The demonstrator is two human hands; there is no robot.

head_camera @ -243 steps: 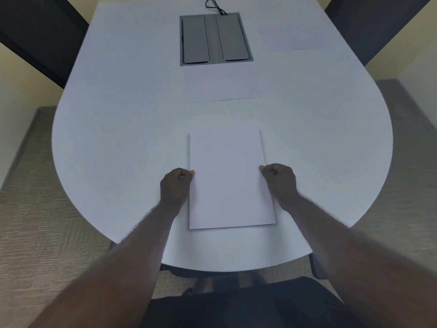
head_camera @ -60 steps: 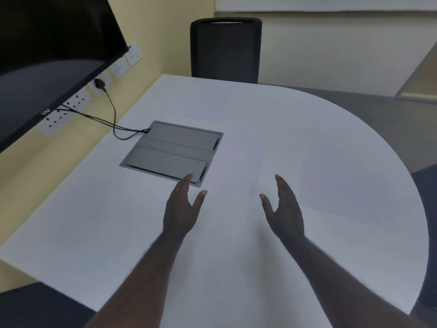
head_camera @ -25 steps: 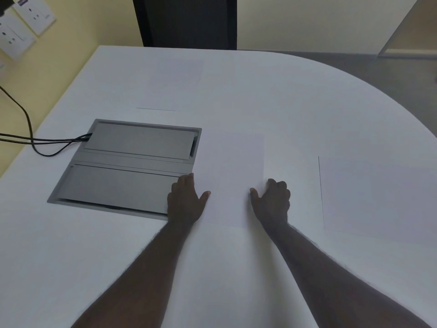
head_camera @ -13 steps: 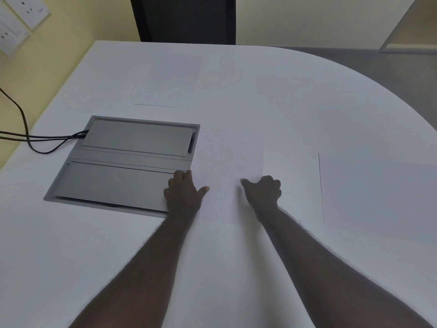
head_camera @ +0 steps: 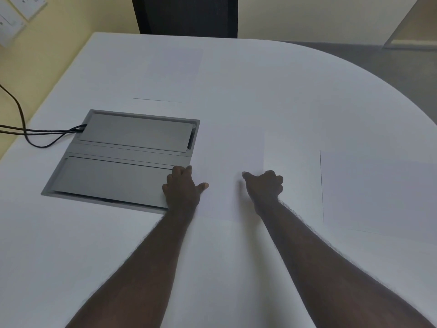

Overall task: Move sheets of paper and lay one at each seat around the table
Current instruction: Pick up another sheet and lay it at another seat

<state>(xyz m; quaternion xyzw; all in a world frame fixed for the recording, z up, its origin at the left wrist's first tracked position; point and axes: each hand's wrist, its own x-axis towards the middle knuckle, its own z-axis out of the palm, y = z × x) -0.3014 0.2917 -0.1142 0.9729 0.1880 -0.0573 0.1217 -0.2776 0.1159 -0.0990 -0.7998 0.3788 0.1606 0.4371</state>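
Observation:
A white sheet of paper (head_camera: 228, 162) lies in the middle of the white table (head_camera: 236, 268), just right of the grey cable box. My left hand (head_camera: 183, 189) sits at the sheet's left edge with its fingers curled and its thumb lying on the paper. At the right edge, my right hand (head_camera: 264, 185) is curled too, thumb pointing left across the sheet. A second sheet (head_camera: 378, 188) lies flat to the right. Faintly visible, a third sheet (head_camera: 169, 74) lies at the far side in front of the black chair (head_camera: 186, 15).
A grey cable box (head_camera: 123, 157) is set into the table on the left, with black cables (head_camera: 28, 133) running off to the wall sockets (head_camera: 14, 13). The table's curved edge runs along the right, with grey floor (head_camera: 390, 65) beyond.
Over the last second both hands went from lying fairly flat to curled at the middle sheet's edges. The right hand shifted a little to the left. Earlier I stood at another seat.

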